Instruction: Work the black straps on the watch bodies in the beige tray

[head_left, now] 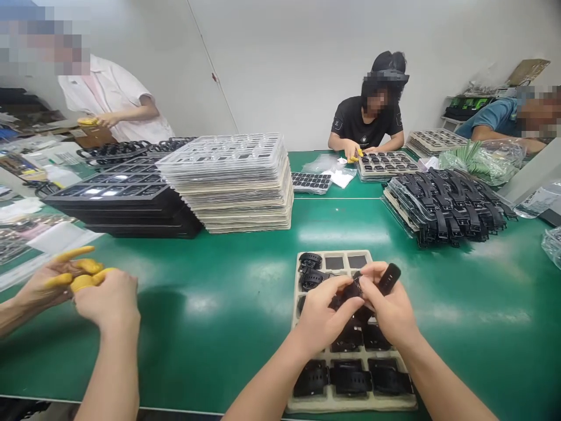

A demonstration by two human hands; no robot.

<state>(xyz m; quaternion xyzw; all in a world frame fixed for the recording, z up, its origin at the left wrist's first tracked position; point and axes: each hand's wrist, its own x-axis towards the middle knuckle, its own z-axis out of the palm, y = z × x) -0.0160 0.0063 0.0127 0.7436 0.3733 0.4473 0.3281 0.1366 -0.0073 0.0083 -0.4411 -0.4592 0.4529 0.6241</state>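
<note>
Two bare forearms, sleeveless, ungloved fingers (350, 305)

table (210, 304) glossy green | tray (350, 400) beige | watch body (350, 290) and strap (388, 278) black | tray stack (236, 193) clear over cream | second stack (127, 204) black | co-worker's finger cots (81, 273) yellow | strap pile (451, 204) black | wall (284, 58) off-white

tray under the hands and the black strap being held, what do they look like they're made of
Tray: looks like beige moulded pulp or matte thin plastic; dull, with formed pockets, hard to tell which. Strap: probably black rubber or silicone; smooth, with a soft sheen, held by both the left hand and right hand.
</note>
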